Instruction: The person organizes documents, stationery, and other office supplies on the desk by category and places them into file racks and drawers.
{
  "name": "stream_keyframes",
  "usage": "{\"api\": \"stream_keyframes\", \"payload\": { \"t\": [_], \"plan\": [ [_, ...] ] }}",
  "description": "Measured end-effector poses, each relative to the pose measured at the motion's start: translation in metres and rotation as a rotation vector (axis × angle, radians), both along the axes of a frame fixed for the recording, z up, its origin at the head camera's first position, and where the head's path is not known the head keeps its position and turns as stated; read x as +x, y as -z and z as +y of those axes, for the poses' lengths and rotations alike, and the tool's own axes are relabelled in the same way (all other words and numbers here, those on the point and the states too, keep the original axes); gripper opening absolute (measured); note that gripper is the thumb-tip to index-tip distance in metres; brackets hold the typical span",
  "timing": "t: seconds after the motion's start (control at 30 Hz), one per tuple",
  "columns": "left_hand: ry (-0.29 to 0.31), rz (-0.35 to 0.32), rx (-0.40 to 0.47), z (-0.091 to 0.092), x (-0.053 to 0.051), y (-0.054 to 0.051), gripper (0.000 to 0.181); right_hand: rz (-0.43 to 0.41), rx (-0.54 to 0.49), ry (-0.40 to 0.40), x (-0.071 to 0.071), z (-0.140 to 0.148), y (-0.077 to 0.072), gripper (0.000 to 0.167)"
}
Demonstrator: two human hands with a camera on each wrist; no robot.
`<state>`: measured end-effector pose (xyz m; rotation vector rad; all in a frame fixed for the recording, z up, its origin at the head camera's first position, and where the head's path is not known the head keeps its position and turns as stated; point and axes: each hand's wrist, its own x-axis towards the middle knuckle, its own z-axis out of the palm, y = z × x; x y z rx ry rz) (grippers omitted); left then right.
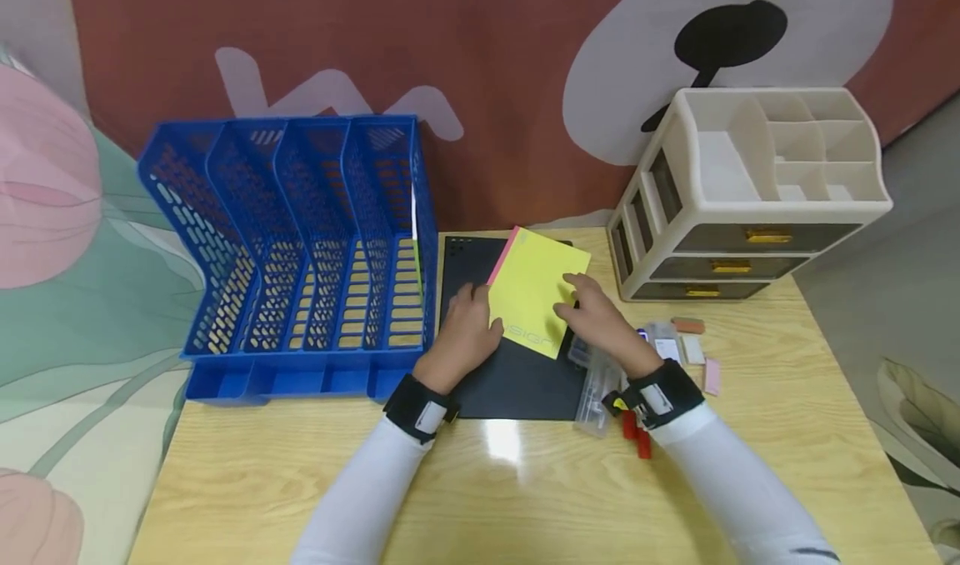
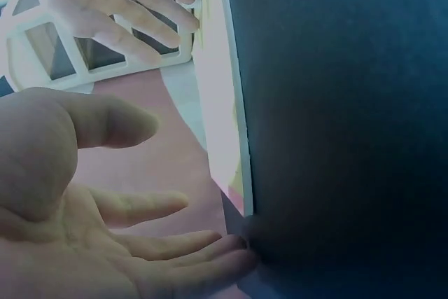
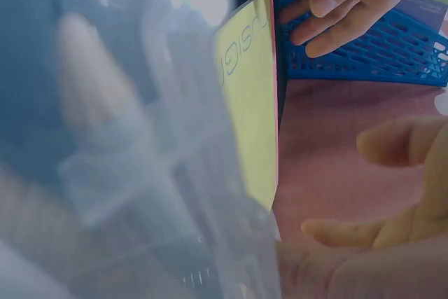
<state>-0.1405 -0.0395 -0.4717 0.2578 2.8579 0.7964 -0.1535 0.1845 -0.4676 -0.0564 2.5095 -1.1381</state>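
A yellow notebook [image 1: 534, 286] with a pink left edge lies tilted on a flat black board [image 1: 517, 390]. At its lower left edge is my left hand [image 1: 468, 325], thumb and fingers spread apart. In the left wrist view that hand [image 2: 91, 222] holds nothing, its lower fingertips close to the notebook's corner. My right hand [image 1: 600, 319] is over the notebook's right edge, fingers loosely bent and nothing gripped. The right wrist view has the right hand [image 3: 392, 236] with thumb and fingers apart; whether its lower fingers touch the notebook [image 3: 253, 110] I cannot tell.
A blue file rack [image 1: 303, 352] stands on the left, a thin upright item in its rightmost slot. At the back right is a white drawer organizer [image 1: 795, 207]. Near my right wrist lie a clear plastic case [image 1: 592, 411], red items [image 1: 643, 442] and several small stationery pieces [image 1: 692, 349].
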Motion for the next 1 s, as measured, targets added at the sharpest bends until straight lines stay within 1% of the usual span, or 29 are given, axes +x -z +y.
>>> {"api": "stream_keyframes", "payload": {
  "t": [0.13, 0.3, 0.4, 0.5, 0.63, 0.8, 0.9, 1.0],
  "plan": [
    [-0.026, -0.014, -0.011, 0.004, -0.007, -0.003, 0.058, -0.02, 0.005, 0.053, -0.008, 0.0, 0.0, 0.069],
    [-0.035, -0.047, -0.033, 0.01, -0.013, -0.005, 0.055, -0.025, 0.021, 0.055, -0.012, 0.002, 0.0, 0.071],
    [-0.035, -0.068, -0.031, 0.015, -0.017, -0.005, 0.053, -0.03, 0.034, 0.071, -0.013, 0.005, -0.001, 0.071],
    [-0.048, -0.087, -0.036, 0.018, -0.019, -0.005, 0.054, -0.047, 0.03, 0.09, -0.014, 0.007, -0.001, 0.07],
    [-0.077, -0.107, -0.047, 0.018, -0.022, -0.004, 0.053, -0.048, -0.004, 0.112, -0.016, 0.007, 0.0, 0.069],
    [-0.122, -0.141, -0.085, 0.019, -0.024, 0.002, 0.053, -0.025, -0.056, 0.166, -0.017, 0.006, 0.004, 0.065],
    [-0.136, -0.163, -0.108, 0.019, -0.025, 0.005, 0.052, -0.041, -0.083, 0.198, -0.017, 0.005, 0.007, 0.065],
    [-0.144, -0.169, -0.109, 0.017, -0.025, 0.006, 0.052, -0.072, -0.115, 0.203, -0.017, 0.004, 0.008, 0.067]
  ]
}}
